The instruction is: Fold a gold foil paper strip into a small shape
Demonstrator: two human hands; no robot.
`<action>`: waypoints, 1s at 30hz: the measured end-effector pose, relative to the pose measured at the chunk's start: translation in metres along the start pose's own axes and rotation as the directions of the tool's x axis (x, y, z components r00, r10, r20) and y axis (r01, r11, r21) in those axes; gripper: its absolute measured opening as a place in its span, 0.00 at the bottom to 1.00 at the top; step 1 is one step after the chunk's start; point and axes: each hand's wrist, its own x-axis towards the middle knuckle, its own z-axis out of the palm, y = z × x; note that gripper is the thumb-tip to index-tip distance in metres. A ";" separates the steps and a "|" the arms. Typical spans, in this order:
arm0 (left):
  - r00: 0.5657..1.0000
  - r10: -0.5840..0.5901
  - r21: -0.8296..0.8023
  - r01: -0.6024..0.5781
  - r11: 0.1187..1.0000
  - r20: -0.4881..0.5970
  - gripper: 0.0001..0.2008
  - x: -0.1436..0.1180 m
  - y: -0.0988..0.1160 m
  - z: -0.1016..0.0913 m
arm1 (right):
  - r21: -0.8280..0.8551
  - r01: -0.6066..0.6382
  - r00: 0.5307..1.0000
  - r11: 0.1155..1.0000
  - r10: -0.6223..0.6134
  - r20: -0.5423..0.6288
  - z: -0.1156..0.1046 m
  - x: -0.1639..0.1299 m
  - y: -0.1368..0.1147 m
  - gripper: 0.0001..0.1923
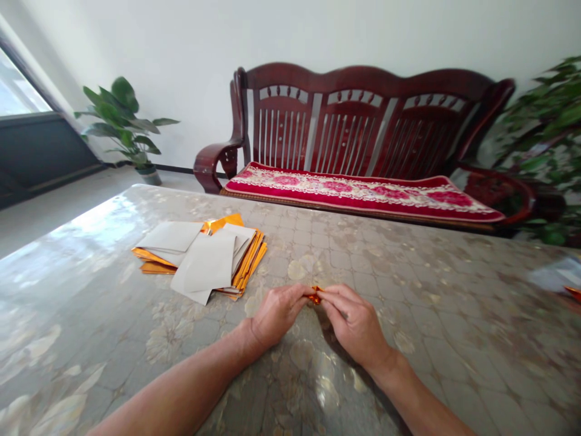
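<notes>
Between my two hands, just above the table, is a small piece of shiny orange-gold foil paper (316,296), folded or crumpled. My left hand (280,309) pinches its left side with the fingers closed. From the right, my right hand (353,318) grips the other side between thumb and fingers. Most of the foil paper is hidden behind the fingertips, so its exact shape does not show. To the left lies a loose pile of foil paper sheets (209,261), pale grey on one face and orange-gold on the other.
The table (436,290) has a patterned glossy cover. At its right edge lies a clear plastic bag (556,274) with an orange piece (572,293) beside it. Behind the table stands a dark red wooden bench (349,130) with a floral cushion (336,185). Potted plants (124,115) flank it.
</notes>
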 end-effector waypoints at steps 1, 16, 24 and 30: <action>1.000 0.002 -0.012 -0.002 1.000 -0.004 0.09 0.000 0.000 0.000 | 0.004 -0.002 1.000 1.000 0.002 0.000 0.000 0.000 0.000 0.13; 0.996 0.085 -0.023 -0.086 0.996 -0.029 0.09 -0.003 0.000 0.001 | 0.055 0.041 0.999 0.998 -0.041 -0.004 -0.001 -0.001 -0.005 0.14; 0.997 0.074 -0.024 -0.074 0.997 0.006 0.08 -0.001 -0.001 -0.001 | 0.094 0.023 0.999 0.995 -0.027 0.042 -0.002 0.004 -0.001 0.13; 0.996 0.066 -0.029 -0.068 0.997 -0.061 0.07 0.002 -0.008 -0.004 | 0.078 0.075 0.986 0.994 -0.086 0.145 -0.013 0.007 0.012 0.16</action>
